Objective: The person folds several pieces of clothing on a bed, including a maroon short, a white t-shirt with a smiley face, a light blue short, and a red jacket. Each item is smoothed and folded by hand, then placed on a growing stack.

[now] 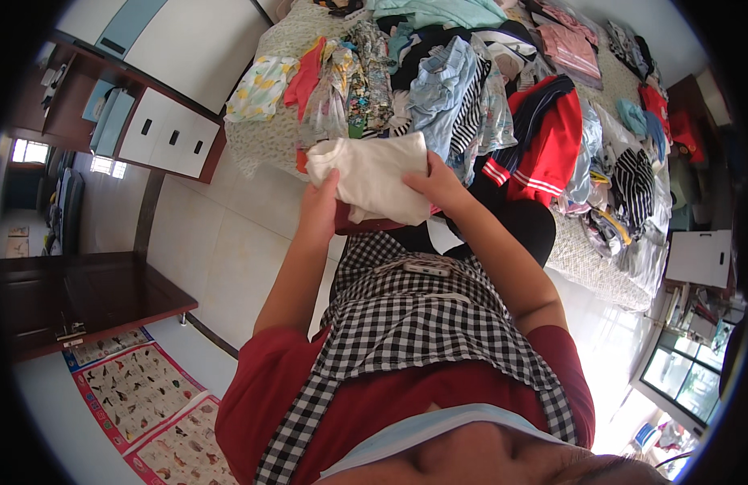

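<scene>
A folded white cloth garment (374,176) is held in front of me at waist height, above my lap. My left hand (323,203) grips its left side, thumb on top. On its right side my right hand (435,183) holds it, with the thumb on the upper face and the fingers partly hidden behind. A dark red item (368,227) shows just beneath the white garment; what it is I cannot tell. Beyond my hands, light blue denim clothing (443,91) and a red garment with white stripes (546,139) lie on the bed.
The bed (258,154) bears many loose clothes, among them a lemon-print garment (261,88) and folded pink clothes (568,51). A cabinet with white drawers (171,133) stands at the left. An open dark wooden door (95,303) and wall posters (137,388) are at lower left.
</scene>
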